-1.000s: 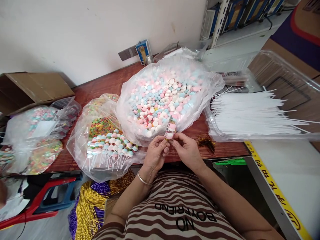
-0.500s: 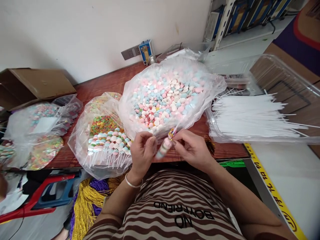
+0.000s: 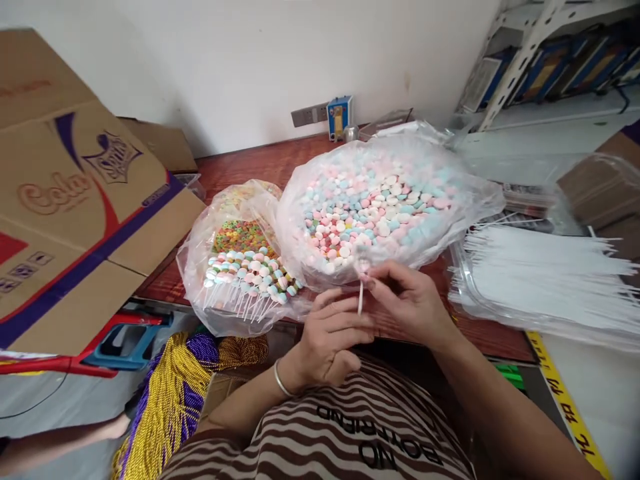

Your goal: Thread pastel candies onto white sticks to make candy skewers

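Near the front edge of the surface (image 3: 240,167), the right hand (image 3: 410,303) pinches one white stick (image 3: 360,300) upright against the big candy bag (image 3: 380,207); the left hand (image 3: 327,337) hovers half-curled, holding nothing. Threading looks underway; next needs a candy picked. Two candy bags show, one tray of sticks (image 3: 545,280).

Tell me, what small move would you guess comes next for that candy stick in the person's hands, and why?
Probably laying it with the finished candy sticks in the bag on the left. The right hand pinches the stick just below its blurred candy top, the left hand is open beside it, touching the lower end, and that bag already holds rows of similar sticks within reach.
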Demonstrator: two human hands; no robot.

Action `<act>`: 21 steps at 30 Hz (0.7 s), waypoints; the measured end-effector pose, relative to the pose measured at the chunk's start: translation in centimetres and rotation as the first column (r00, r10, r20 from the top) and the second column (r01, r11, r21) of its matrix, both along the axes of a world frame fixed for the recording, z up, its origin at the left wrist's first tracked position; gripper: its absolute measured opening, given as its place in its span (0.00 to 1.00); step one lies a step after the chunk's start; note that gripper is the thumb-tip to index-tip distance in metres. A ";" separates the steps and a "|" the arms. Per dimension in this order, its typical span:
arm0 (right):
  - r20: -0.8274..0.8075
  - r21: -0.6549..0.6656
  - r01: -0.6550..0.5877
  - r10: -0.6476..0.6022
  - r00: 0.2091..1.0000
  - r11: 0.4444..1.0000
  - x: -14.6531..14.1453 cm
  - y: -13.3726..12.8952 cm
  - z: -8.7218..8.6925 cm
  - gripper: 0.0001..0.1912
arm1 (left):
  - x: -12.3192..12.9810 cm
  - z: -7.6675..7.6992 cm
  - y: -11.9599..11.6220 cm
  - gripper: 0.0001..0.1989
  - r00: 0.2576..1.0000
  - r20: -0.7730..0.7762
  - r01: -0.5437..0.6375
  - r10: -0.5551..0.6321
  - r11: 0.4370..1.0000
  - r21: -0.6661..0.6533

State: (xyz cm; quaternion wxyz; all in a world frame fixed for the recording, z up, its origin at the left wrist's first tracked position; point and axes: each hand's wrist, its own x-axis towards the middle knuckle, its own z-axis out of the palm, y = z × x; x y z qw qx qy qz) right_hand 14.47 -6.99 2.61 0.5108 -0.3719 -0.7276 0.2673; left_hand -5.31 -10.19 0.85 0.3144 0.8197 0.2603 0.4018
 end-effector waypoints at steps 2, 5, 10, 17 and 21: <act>0.053 0.072 -0.146 0.143 0.988 0.987 -0.2 -0.3 0.9 0.07 | -0.1 -1.4 0.0 0.26 0.997 0.044 -0.057 0.061 0.994 -0.095; 0.285 0.156 -0.395 0.342 0.895 0.905 -1.2 -1.0 0.9 0.09 | -1.0 -1.5 0.9 0.22 0.971 0.195 -0.060 0.141 0.927 -0.370; 0.309 0.212 -0.154 0.083 0.947 0.965 -2.4 0.6 0.0 0.07 | -1.2 -0.9 1.1 0.30 0.996 0.003 -0.088 0.088 0.996 0.003; 0.178 0.465 -0.063 -0.023 0.984 0.883 -4.3 1.0 -0.3 0.07 | -0.5 -4.5 -1.0 0.41 0.904 0.078 -0.422 0.420 0.852 0.310; 0.053 0.424 0.146 -0.186 0.981 0.894 -4.9 1.2 -0.8 0.05 | -1.7 -2.7 -3.0 0.16 0.733 0.202 -0.613 0.649 0.760 -0.216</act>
